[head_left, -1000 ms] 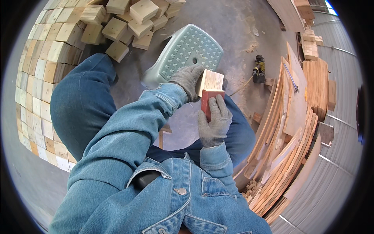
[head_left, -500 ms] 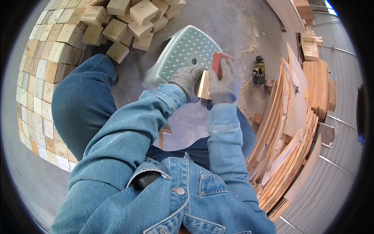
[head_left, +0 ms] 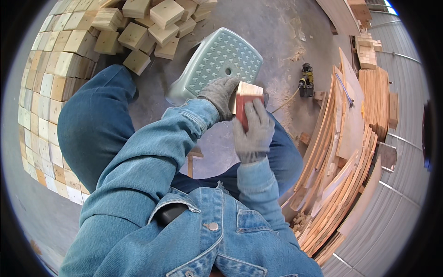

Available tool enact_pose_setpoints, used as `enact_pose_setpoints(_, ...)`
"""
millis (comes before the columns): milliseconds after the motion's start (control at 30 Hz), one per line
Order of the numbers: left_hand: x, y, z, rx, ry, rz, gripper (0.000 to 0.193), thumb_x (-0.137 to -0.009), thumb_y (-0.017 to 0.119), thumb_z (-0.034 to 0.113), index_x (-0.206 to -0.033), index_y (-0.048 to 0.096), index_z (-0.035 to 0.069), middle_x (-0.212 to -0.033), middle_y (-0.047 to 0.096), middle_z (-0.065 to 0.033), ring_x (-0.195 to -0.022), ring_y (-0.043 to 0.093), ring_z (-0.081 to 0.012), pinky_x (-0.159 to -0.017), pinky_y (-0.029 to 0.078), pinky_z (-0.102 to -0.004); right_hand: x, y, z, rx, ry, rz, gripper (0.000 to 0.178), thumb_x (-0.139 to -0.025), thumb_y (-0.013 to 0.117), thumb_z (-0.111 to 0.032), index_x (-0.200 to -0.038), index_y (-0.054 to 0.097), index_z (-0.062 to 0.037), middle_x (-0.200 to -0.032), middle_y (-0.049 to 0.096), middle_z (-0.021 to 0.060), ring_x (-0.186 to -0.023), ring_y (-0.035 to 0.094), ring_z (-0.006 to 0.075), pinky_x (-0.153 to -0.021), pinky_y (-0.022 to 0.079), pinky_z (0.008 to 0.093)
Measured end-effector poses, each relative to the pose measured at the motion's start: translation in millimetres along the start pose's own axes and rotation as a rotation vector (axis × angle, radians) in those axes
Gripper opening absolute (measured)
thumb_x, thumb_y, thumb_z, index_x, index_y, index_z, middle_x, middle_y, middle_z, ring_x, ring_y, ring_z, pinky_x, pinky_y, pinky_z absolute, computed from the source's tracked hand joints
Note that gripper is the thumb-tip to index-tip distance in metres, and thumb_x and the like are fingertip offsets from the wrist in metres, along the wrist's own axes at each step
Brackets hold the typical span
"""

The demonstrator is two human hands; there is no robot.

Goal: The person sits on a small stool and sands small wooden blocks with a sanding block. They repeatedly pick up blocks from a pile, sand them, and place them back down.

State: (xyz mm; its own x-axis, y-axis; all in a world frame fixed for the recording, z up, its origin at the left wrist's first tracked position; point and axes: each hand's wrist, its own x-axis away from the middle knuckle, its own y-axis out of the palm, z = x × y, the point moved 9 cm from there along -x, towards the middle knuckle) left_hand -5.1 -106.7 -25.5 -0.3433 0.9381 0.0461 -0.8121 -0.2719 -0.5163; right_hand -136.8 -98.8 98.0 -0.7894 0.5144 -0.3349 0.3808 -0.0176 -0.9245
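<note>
My left hand [head_left: 218, 96], in a grey knit glove, grips a pale wooden block [head_left: 249, 89] by its left side, just in front of the stool. A red sanding block [head_left: 243, 111] lies against the face of the wooden block turned toward me. Gloved as well, my right hand [head_left: 254, 129] is closed on the sanding block, fingers laid over it. Beyond both hands stands a pale green plastic step stool [head_left: 224, 57] with a studded top and a hole.
Stacked wooden blocks [head_left: 55, 94] form a wall on the left, with a loose heap of blocks [head_left: 162, 27] at the back. A yellow-and-black power tool [head_left: 306, 81] with a hose sits on the floor at right. Thin wooden sheets [head_left: 344, 157] lean beside the corrugated wall [head_left: 404, 115].
My right hand has drawn the sanding block toward me and slightly left, across the wooden block. My left hand has kept its hold and barely shifted.
</note>
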Motion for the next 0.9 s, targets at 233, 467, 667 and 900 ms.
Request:
enact_pose_setpoints(233,0,1,5,0.017,-0.023,-0.046,0.098,-0.069,0.092,0.035,-0.154,0.047,0.019,-0.144,0.061,-0.0140,-0.137,0.058,-0.0357,-0.121,0.045,-0.0451,-103,30,49,0.050,0.157,-0.014,0.056,-0.082,0.083,-0.023,-0.132,0.072,-0.0005,-0.144,0.065,0.0252,-0.130,0.065,0.0400,-0.110,0.052,0.0482)
enact_pose_setpoints(467,-2,4,1,0.045,0.006,-0.032,0.097,-0.069,0.093,0.038,-0.153,0.047,0.020,-0.142,0.061,-0.0146,-0.136,0.058,-0.0369,-0.119,0.047,-0.0455,-52,11,32,0.022,0.080,-0.011,0.058,-0.083,0.082,-0.021,-0.134,0.070,0.0029,-0.144,0.064,0.0287,-0.130,0.064,0.0462,-0.110,0.051,0.0520)
enact_pose_setpoints(667,-3,6,-1,0.039,0.006,-0.032,0.094,-0.070,0.093,0.039,-0.151,0.049,0.019,-0.141,0.061,-0.0158,-0.134,0.059,-0.0384,-0.118,0.047,-0.0468,41,-16,5,0.007,0.110,-0.041,0.060,-0.078,0.085,-0.018,-0.134,0.070,-0.0035,-0.147,0.061,0.0206,-0.123,0.061,0.0430,-0.107,0.049,0.0547)
enact_pose_setpoints(900,-1,5,2,0.020,-0.021,-0.062,0.095,-0.069,0.094,0.038,-0.151,0.049,0.019,-0.143,0.060,-0.0151,-0.136,0.058,-0.0377,-0.118,0.047,-0.0468,9,-11,23,-0.003,0.090,0.055,0.056,-0.077,0.085,-0.016,-0.130,0.072,-0.0022,-0.142,0.064,0.0221,-0.118,0.065,0.0445,-0.103,0.052,0.0535)
